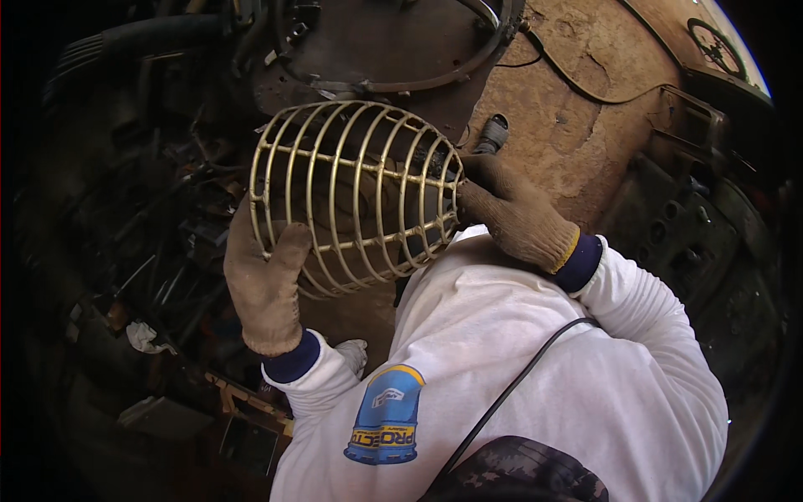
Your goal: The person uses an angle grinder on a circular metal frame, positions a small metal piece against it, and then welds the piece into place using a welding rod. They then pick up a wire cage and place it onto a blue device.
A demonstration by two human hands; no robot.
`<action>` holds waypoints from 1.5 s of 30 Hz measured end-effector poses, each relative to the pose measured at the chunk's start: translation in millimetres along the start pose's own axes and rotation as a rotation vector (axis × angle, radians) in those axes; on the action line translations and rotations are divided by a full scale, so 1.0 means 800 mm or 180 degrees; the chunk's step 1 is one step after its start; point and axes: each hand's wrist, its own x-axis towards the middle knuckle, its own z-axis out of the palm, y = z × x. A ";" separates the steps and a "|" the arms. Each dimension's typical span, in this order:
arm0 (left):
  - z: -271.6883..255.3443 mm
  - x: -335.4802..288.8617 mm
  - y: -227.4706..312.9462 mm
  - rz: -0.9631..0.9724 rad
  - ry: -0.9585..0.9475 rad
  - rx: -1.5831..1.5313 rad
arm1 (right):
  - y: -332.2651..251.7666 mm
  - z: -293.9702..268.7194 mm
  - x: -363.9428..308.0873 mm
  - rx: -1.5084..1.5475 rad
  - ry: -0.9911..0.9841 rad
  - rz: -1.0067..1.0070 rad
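Note:
Between my gloved hands I hold a brass-coloured wire cage (360, 166), built of curved hoops and lengthwise bars and narrowing toward the right. It lies on its side in the air, with its wide end to the left. My left hand (263, 280) grips the wide end, its thumb over the near bars. At the narrow end, my right hand (506, 209) is closed on the cage; its fingertips are partly hidden behind the bars. Both hands wear brown knit gloves with dark blue cuffs.
Ahead stands a dark metal table (385, 42) with a curved metal band (401, 85) on it. Scrap metal (167, 243) clutters the left side. A hose (577, 88) runs across the brown floor (544, 109). Dark metal parts (686, 234) stand at the right.

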 end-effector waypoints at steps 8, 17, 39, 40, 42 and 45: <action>-0.003 0.007 -0.010 0.0007 0.0048 -0.0127 | -0.017 -0.001 -0.001 -0.0291 0.0001 0.0065; -0.005 0.008 -0.012 -0.0009 0.0050 -0.0076 | -0.008 0.003 0.003 0.0098 -0.0077 -0.0077; -0.004 0.010 -0.016 0.0100 0.0010 -0.0143 | -0.015 -0.013 0.014 0.0156 -0.0123 0.0006; -0.003 0.009 -0.013 0.0054 0.0026 -0.0195 | -0.012 -0.013 0.015 0.0265 -0.0129 0.0027; -0.003 0.007 -0.009 0.0032 0.0054 -0.0081 | -0.007 -0.012 0.017 0.0465 -0.0131 0.0083; -0.002 0.009 -0.013 0.0152 0.0108 -0.0030 | -0.011 -0.012 0.016 0.0546 -0.0140 0.0132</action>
